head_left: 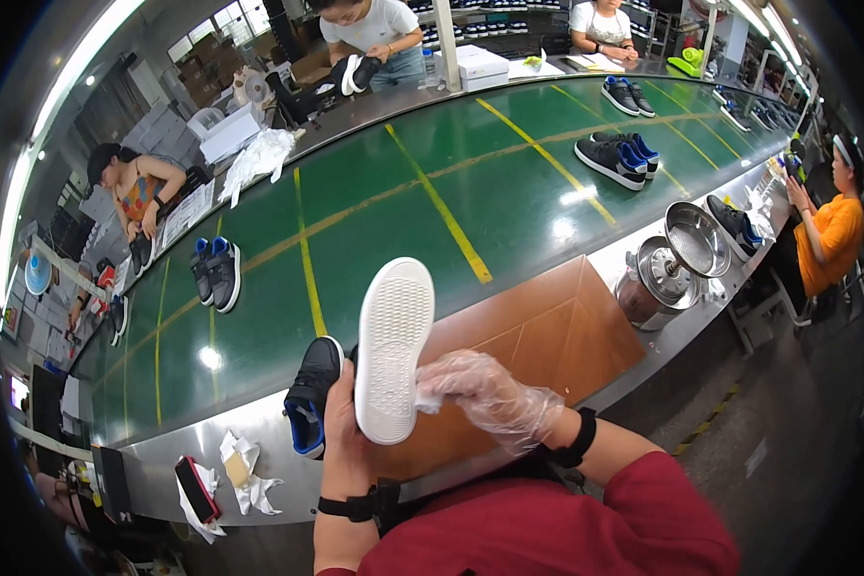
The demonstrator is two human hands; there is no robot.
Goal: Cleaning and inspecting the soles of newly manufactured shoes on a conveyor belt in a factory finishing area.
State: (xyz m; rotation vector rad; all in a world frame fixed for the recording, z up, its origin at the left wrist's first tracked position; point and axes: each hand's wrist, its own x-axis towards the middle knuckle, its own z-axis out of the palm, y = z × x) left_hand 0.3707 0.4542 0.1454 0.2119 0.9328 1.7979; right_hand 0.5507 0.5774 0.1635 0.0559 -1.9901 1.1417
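Observation:
My left hand grips a sneaker from its left side, with the white textured sole turned up toward me. The upper of that shoe is hidden behind the sole. Inside a clear plastic glove, my right hand pinches a small white cloth against the sole's right edge, near the lower end. Just left of my left hand, a second sneaker, black with a blue lining and white sole, stands at the belt's near edge. Beneath my hands lies a brown board.
A green conveyor belt with yellow lines carries several pairs of dark sneakers. Metal bowls stand at the right. At the left are a red-and-black case and a sponge on paper. Several people work around the belt.

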